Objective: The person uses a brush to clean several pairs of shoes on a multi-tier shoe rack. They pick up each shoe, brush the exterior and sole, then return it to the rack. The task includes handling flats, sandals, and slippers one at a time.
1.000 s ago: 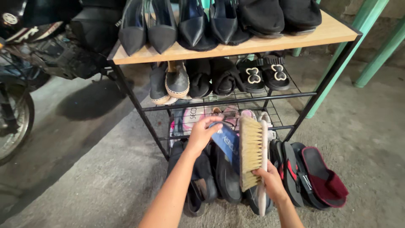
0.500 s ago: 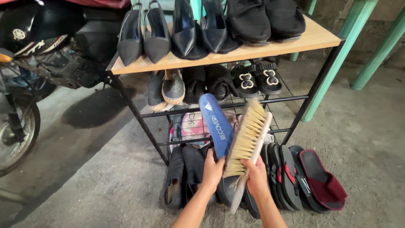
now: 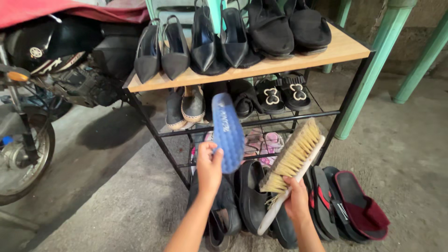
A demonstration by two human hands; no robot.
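Left hand [image 3: 209, 164], mid-frame low, grips the bottom end of a blue slipper [image 3: 227, 130], fingers wrapped round its edge; slipper stands nearly upright, textured sole facing cam, top end up in front of the rack's [image 3: 252, 67] 2nd shelf. Right hand [image 3: 296, 199], lower right of centre, fist closed on the white handle of a brush [image 3: 293, 156]; brush tilts up-right, bristles facing up-left toward the slipper. Slipper & brush apart, small gap btwn them, not touching.

Room: bare concrete floor left of the rack & at far right. Motorbike [image 3: 56, 70] fills upper left, wheel at left edge. Green posts [image 3: 368, 79] close behind rack, upper right. Floor row under the hands packed: black shoes [image 3: 252, 196] centre, red sandal [image 3: 361, 205] & dark flip-flops lower right.

Hidden/cut: slipper covers part of 2nd-shelf shoes; pink items on the lower wire shelf partly behind slipper & brush, hard to make out. Heels on top shelf cut by the top edge. Both forearms cut at bottom edge.
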